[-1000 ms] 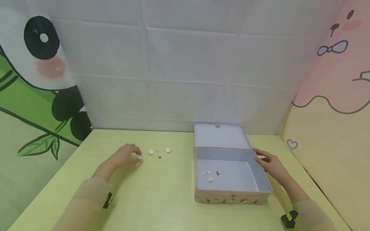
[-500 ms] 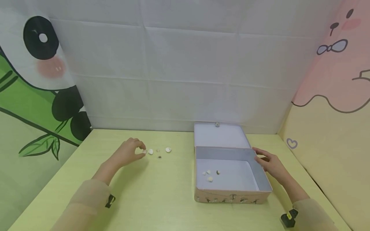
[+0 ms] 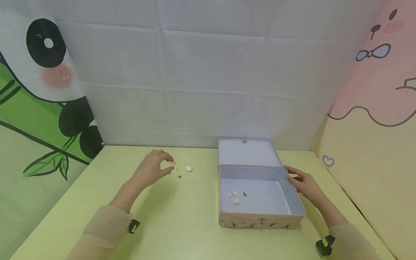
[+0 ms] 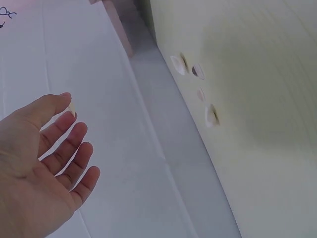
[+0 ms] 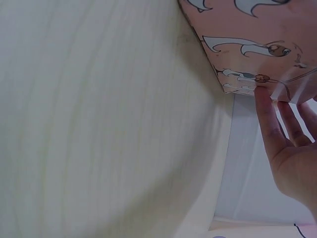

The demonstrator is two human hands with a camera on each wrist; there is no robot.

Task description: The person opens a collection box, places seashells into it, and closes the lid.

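The left hand (image 3: 152, 167) pinches one small white seashell (image 3: 173, 164) between thumb and index finger, above the tabletop (image 3: 191, 206). The open hinged-lid box (image 3: 247, 221) lies rightward, well apart. The right hand (image 3: 306, 186), nearer the box, touches its right side with extended fingers.

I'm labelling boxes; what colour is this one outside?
Pink box with white and brown drawings, clearest in the right wrist view.

On the desk (image 3: 188, 224), loose shells (image 3: 189, 168) lie just beside the left hand (image 3: 152, 167); to their right, the box (image 3: 243, 220), four shells (image 3: 236, 202) inside, touches the right hand (image 3: 305, 185).
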